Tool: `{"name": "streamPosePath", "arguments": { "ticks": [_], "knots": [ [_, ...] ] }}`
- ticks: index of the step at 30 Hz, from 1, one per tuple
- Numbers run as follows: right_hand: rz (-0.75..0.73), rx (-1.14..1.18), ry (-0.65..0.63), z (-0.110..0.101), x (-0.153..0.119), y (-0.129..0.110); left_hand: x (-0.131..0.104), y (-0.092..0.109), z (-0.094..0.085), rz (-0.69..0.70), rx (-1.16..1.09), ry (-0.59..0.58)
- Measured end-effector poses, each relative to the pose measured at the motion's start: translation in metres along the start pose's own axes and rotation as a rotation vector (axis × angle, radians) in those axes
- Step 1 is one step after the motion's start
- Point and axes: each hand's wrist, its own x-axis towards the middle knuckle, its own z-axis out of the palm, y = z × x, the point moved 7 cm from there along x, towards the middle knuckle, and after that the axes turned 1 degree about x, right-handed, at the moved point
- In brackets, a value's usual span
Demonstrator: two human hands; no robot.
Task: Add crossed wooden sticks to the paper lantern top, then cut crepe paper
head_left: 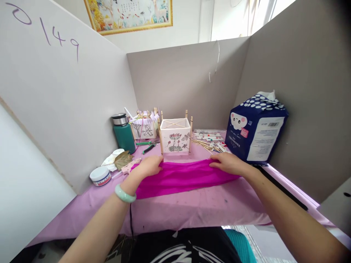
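Note:
A strip of bright magenta fabric (181,179) lies stretched across the front of the pink-covered table. My left hand (150,166), with a pale green bangle above it, grips the fabric's far edge toward the left, fingers closed. Toward the right end, my right hand (225,162) pinches the same far edge. Just behind the fabric stands a white paper lantern (175,137) on wooden corner sticks, its front drawn with a lotus and dragonflies. A second lantern (145,128), with fringe and sticks on top, sits behind to the left.
Left: a green bottle (124,137), a white tub (100,176), a dried leaf (123,160) and green-handled pliers (148,148). Right: thin sticks (205,145), several markers (208,136) and a blue tissue pack (256,128). Grey panels (186,80) enclose the table on three sides.

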Motion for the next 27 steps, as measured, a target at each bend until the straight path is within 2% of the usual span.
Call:
{"name": "streamPosePath", "arguments": {
  "ticks": [3, 6, 10, 14, 19, 22, 25, 27],
  "knots": [
    [0.054, -0.073, 0.015, -0.003, 0.015, 0.014, 0.020, -0.002, -0.003, 0.017, 0.009, -0.018],
    [0.067, -0.096, 0.044, -0.001, 0.026, 0.018, 0.031, -0.005, -0.004, -0.019, 0.044, 0.002],
    [0.109, -0.126, 0.114, -0.007, 0.031, 0.017, 0.035, -0.013, -0.008, -0.100, 0.097, 0.075],
    [0.141, -0.152, 0.192, -0.027, 0.026, 0.017, 0.032, -0.019, -0.024, -0.148, 0.127, 0.180],
    [0.204, -0.209, 0.299, -0.067, 0.022, 0.018, 0.028, -0.022, -0.066, -0.160, 0.149, 0.362],
    [0.241, -0.255, 0.434, -0.100, 0.023, 0.015, 0.028, -0.025, -0.100, -0.184, 0.164, 0.480],
    [0.268, -0.265, 0.595, -0.132, 0.016, 0.011, 0.021, -0.024, -0.135, -0.176, 0.171, 0.646],
    [0.257, -0.265, 0.672, -0.143, 0.004, 0.007, 0.010, -0.020, -0.147, -0.123, 0.167, 0.699]
  ]
}}
